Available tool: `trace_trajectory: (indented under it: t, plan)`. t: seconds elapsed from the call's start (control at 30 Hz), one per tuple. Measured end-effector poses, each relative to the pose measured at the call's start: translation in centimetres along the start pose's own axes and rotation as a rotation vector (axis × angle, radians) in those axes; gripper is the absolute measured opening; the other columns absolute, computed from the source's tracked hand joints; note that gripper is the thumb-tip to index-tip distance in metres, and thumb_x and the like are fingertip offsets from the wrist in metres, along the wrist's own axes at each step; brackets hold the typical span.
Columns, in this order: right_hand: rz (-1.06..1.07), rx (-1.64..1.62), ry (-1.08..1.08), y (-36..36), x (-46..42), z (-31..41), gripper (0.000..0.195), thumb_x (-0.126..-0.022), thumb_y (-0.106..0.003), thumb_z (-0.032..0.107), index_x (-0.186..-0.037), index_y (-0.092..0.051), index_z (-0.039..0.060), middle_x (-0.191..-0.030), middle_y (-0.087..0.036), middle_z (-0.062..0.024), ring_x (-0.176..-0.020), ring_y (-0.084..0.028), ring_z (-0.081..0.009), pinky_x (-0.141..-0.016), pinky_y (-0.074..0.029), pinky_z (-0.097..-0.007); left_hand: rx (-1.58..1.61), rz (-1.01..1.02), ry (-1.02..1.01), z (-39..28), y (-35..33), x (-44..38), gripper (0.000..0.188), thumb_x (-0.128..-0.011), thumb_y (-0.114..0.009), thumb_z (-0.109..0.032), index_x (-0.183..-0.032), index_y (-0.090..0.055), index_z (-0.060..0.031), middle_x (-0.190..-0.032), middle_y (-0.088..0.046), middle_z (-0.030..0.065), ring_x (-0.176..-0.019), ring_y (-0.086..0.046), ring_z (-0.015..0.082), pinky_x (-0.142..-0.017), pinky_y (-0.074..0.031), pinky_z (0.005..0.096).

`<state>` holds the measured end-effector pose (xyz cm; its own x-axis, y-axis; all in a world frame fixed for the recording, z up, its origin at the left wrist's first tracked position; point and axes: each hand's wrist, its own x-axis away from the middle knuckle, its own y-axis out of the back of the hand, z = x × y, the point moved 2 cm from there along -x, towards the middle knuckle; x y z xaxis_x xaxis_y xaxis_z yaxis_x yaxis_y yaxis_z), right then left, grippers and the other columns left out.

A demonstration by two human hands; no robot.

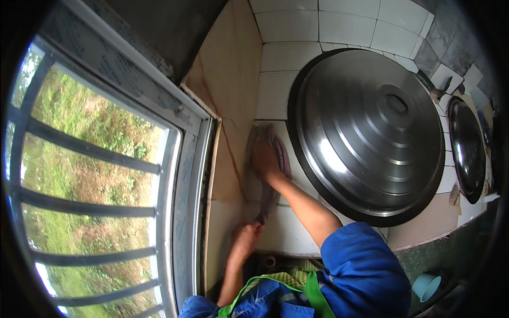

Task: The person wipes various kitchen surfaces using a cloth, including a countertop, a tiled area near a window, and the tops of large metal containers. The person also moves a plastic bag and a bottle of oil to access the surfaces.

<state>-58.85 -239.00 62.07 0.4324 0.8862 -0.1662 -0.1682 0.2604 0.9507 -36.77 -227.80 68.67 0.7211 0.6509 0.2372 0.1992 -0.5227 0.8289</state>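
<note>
A pinkish-grey cloth (281, 155) lies bunched on the white tiled stove top (296, 234), close to the foot of the beige tiled side wall (234, 95). My right hand (264, 157), blurred, presses on it with the arm stretched forward. Nearer to me, my left hand (247, 235) grips a trailing end of the same cloth. To the right of my right forearm stands a large domed metal lid (354, 131) with a loop handle, on a wide dark rim. What lies under the lid is hidden.
A barred window (91, 202) runs along the left. Farther right sits a smaller dark lid (467, 149), set into the tiled top. A light blue plastic container (426, 287) is low at the right, below the stove edge. White tiles (346, 26) cover the back wall.
</note>
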Motion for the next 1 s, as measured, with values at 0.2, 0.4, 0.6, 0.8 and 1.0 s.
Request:
trace_trajectory:
  t: [0.2, 0.4, 0.6, 0.8, 1.0]
  plan:
    - [-0.052, -0.555, 0.454, 2.5, 16.2, 2.4, 0.034, -0.07, -0.059, 0.013, -0.1, -0.065, 0.0, -0.105, -0.061, -0.017, -0.11, -0.052, -0.0324, -0.103, -0.032, -0.0536, 0.039, 0.182, -0.06, -2.7, 4.6, 1.6, 0.016, -0.084, -0.06, -0.017, -0.082, -0.068, -0.0043, -0.078, -0.064, 0.021, -0.075, -0.063, 0.0385, -0.067, -0.051, 0.0457]
    - [-0.197, -0.362, 0.491, 4.1, 14.7, 0.7, 0.035, -0.07, -0.059, 0.016, -0.102, -0.065, 0.0042, -0.104, -0.061, -0.018, -0.106, -0.053, -0.0333, -0.099, -0.036, -0.0506, 0.031, 0.116, 0.01, -1.3, 3.2, 1.0, 0.016, -0.084, -0.061, -0.019, -0.084, -0.068, -0.0049, -0.076, -0.064, 0.0197, -0.072, -0.064, 0.0365, -0.063, -0.051, 0.0425]
    - [-0.286, -0.027, 0.093, -0.3, -2.8, -6.0, 0.054, -0.076, -0.059, 0.023, -0.126, -0.05, 0.0044, -0.11, -0.055, -0.0236, -0.106, -0.051, -0.0391, -0.097, -0.036, -0.0519, 0.326, -0.096, 0.039, -2.1, -0.3, -2.7, 0.017, -0.088, -0.063, -0.019, -0.089, -0.065, -0.0023, -0.071, -0.062, 0.0176, -0.062, -0.064, 0.0282, -0.058, -0.048, 0.0375]
    - [-0.306, -0.096, -0.038, -1.5, -9.3, -7.8, 0.058, -0.077, -0.059, 0.027, -0.13, -0.046, 0.0064, -0.112, -0.054, -0.022, -0.109, -0.049, -0.0397, -0.099, -0.034, -0.0536, 0.248, -0.349, -0.081, -4.1, 0.1, -4.9, 0.012, -0.089, -0.062, -0.012, -0.093, -0.061, -0.0006, -0.073, -0.064, 0.0169, -0.063, -0.065, 0.0234, -0.056, -0.048, 0.0359]
    - [-0.124, -0.133, 0.188, 1.2, 3.6, -0.6, 0.049, -0.074, -0.06, 0.022, -0.117, -0.055, -0.0014, -0.104, -0.055, -0.0201, -0.107, -0.049, -0.0375, -0.099, -0.035, -0.0501, 0.426, -0.167, 0.131, -3.2, 3.1, 4.4, 0.018, -0.09, -0.063, -0.017, -0.088, -0.062, 0.0002, -0.064, -0.06, 0.0078, -0.056, -0.054, 0.0114, -0.051, -0.043, 0.0283]
